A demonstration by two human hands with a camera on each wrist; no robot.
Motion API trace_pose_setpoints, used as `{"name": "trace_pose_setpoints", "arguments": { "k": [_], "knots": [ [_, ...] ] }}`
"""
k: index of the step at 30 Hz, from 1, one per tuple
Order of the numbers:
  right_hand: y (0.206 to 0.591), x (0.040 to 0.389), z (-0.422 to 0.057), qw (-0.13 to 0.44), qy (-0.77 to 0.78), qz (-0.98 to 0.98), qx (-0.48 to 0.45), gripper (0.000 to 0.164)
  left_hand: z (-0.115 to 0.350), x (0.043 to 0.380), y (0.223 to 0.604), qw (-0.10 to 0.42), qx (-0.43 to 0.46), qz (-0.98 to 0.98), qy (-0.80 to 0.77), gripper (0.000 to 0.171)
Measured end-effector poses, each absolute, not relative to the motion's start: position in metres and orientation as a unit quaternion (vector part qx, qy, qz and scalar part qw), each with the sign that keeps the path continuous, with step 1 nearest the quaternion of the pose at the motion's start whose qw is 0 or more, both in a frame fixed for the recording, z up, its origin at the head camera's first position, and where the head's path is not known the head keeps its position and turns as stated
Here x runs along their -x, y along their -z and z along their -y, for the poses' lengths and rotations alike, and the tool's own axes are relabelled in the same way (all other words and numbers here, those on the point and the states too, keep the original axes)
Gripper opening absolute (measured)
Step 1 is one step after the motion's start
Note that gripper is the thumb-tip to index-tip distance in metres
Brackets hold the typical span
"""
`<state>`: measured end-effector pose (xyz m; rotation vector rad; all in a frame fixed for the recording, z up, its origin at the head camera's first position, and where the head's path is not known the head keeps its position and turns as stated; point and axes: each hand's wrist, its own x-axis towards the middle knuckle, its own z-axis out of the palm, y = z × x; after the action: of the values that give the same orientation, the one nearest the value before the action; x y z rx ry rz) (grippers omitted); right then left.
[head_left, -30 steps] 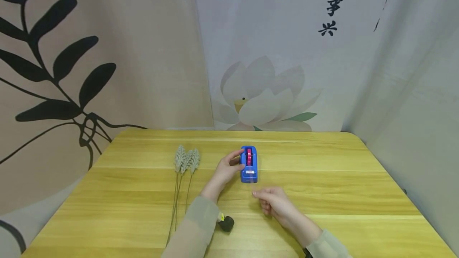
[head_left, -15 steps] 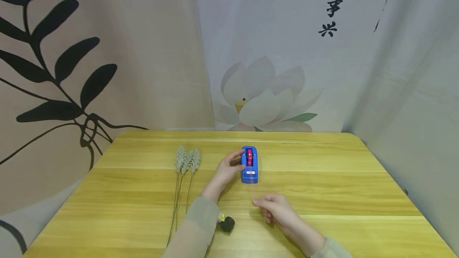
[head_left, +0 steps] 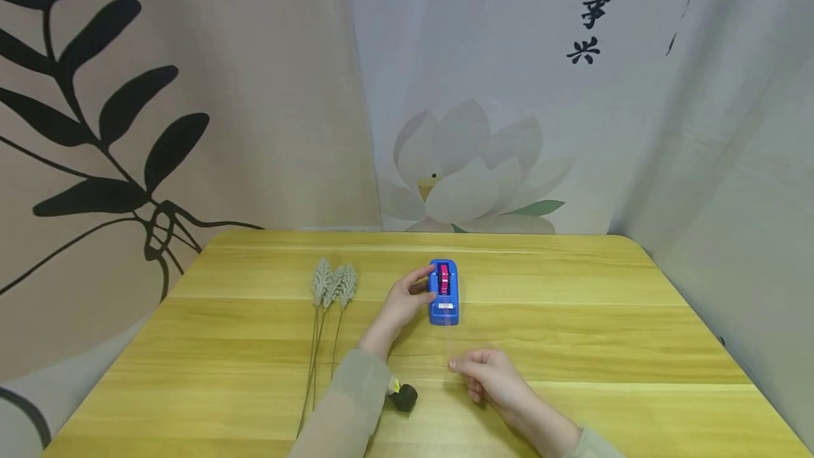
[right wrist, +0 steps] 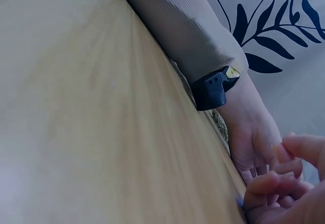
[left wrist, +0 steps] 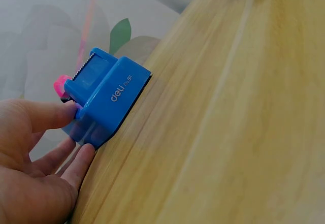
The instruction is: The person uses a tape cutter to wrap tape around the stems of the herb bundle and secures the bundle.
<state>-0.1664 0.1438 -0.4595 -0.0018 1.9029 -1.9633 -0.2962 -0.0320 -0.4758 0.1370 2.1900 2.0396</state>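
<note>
My left hand (head_left: 399, 302) grips the left side of the blue deli tape dispenser (head_left: 444, 314), thumb and fingertips against it, on the wooden table (head_left: 604, 331). It sits ahead of my right hand (head_left: 492, 374), whose thumb and forefinger pinch the clear tape strip (left wrist: 89, 23) running out from it.

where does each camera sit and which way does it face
Head: on the head, facing forward and down at table, dispenser and backdrop; left hand, right hand and sleeves show.
Left wrist: on that wrist, facing the dispenser and tape; left hand partly shows.
Right wrist: on that wrist, facing across the table to the left sleeve; both hands partly show.
Head and left wrist share the left hand holding the dispenser.
</note>
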Motion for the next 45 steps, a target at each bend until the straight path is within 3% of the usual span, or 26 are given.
{"name": "trace_pose_setpoints", "arguments": {
  "k": [34,45],
  "knots": [
    [0.462,0.152,-0.147,0.233,0.690,-0.685,0.010,0.021,0.032,0.298,0.478,0.069,-0.055,-0.734,-0.674,0.050],
    [0.464,0.152,-0.148,0.238,0.695,-0.679,0.010,0.019,0.025,0.301,0.462,0.059,0.013,-0.708,-0.704,0.044]
  ]
}}
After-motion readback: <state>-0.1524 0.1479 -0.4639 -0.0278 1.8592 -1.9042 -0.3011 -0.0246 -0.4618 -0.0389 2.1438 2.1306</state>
